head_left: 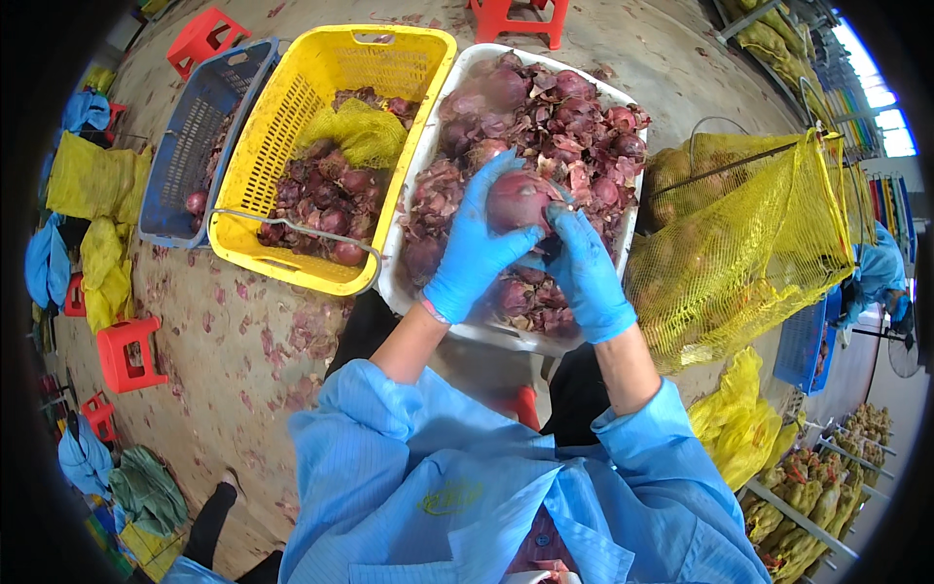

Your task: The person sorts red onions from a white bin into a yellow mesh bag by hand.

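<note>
A large red onion is gripped in my left hand, whose blue-gloved fingers curl round its left side. My right hand, also in a blue glove, presses its fingertips against the onion's right end. Something dark shows below those fingers, but I cannot make out what it is. Both hands are over a white tub heaped with red onions and loose papery skins.
Left of the tub stands a yellow crate holding onions and a mesh bag, beside a blue crate. A yellow net sack of onions leans close on the right. Red stools and onion skins dot the floor.
</note>
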Demonstrator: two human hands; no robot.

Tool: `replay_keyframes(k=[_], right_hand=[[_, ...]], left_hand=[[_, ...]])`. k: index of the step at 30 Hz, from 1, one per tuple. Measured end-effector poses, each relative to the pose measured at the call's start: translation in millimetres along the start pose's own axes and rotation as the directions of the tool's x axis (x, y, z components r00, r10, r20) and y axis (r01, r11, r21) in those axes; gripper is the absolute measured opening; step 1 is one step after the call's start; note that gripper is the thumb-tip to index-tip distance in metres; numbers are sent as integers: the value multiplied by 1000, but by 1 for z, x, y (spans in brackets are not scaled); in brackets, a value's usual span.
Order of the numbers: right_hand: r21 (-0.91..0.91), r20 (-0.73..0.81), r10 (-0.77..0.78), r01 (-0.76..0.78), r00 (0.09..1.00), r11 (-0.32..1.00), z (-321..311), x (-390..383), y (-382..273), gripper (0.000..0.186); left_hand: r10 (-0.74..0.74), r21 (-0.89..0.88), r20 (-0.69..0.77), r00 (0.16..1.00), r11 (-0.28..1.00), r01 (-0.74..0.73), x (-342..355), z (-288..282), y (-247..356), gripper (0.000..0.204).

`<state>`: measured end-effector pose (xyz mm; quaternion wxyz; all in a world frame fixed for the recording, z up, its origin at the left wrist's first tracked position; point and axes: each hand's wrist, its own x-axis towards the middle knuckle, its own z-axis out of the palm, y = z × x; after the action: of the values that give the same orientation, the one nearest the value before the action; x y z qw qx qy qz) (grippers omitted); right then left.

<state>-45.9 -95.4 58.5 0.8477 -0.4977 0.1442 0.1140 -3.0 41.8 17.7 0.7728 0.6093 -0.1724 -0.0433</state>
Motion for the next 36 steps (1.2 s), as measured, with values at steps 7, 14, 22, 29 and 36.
replay_keyframes(k=[7,14,22,29,36], right_hand=[[80,-17,-138,139,990,987,-30,11,19,56],[70,-79,-3,8,997,998,-45,-22,-9,54],[61,-258,-610,643,749,763,-206,-41,-215,45],[-56,-675,-502,640,542,767,-231,-28,-303,42],[-978,208,184,210,961,11,-87,49,-2,43]], left_hand=[[107,298,75,991,946,-125,2,12,-5,79],[-139,3,75,987,990,139,2,20,-4,23],[-318,-187,-108,942,937,295,12,-1,-2,28],[-284,-367,-219,934,911,191,30,-41,3,30],[-399,-313,-349,848,902,296,24,-55,7,41]])
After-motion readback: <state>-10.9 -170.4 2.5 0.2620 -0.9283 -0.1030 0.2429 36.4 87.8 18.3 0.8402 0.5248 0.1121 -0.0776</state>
